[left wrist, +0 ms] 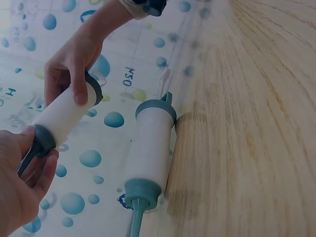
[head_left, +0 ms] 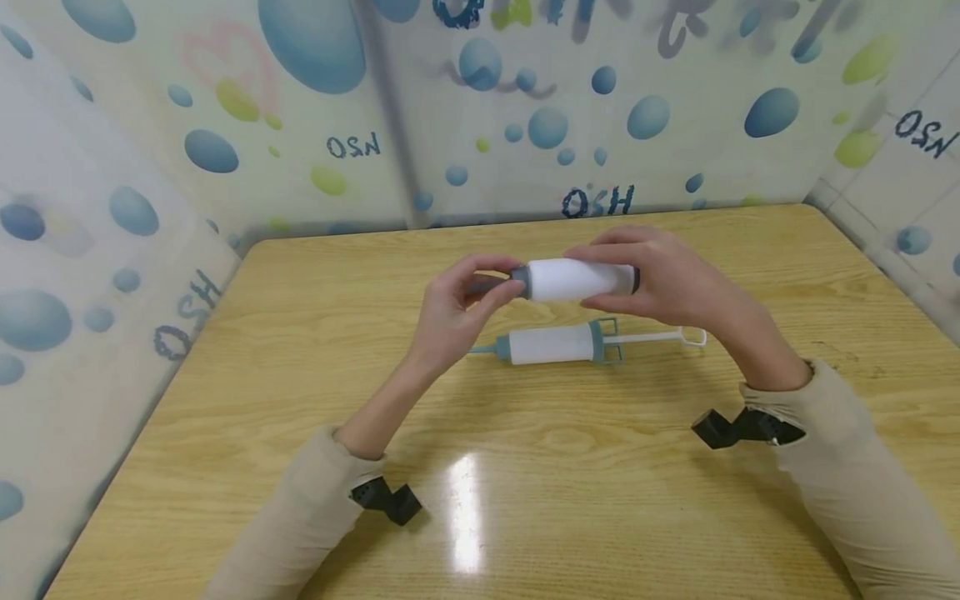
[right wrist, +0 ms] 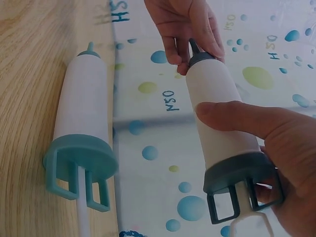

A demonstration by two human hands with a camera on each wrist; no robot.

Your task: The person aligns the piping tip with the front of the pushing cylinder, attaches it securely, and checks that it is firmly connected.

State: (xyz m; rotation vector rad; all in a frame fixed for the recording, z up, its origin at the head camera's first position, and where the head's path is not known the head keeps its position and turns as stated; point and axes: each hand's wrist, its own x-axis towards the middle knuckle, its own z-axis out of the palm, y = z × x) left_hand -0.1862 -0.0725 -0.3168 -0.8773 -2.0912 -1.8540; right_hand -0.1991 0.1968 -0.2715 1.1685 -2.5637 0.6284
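Above the table, my two hands hold a white toy syringe with dark grey ends (head_left: 573, 279) level between them. My left hand (head_left: 457, 312) pinches the dark grey nozzle cap (left wrist: 44, 138) with thumb and fingers. Round the white barrel (right wrist: 215, 94) curl the thumb and fingers of my right hand (head_left: 660, 275), close to the handled end. Two dark loop handles (right wrist: 223, 205) and a pale plunger end (right wrist: 252, 226) stick out behind it. On the table just nearer to me lies a second white syringe with teal ends (head_left: 551, 344), its plunger drawn out to the right.
The wooden table (head_left: 555, 475) runs up to a wall covering (head_left: 525, 167) printed with blue and green drops. Small black cameras (head_left: 386, 500) are strapped to both sleeves. A bright light reflection lies on the front of the tabletop.
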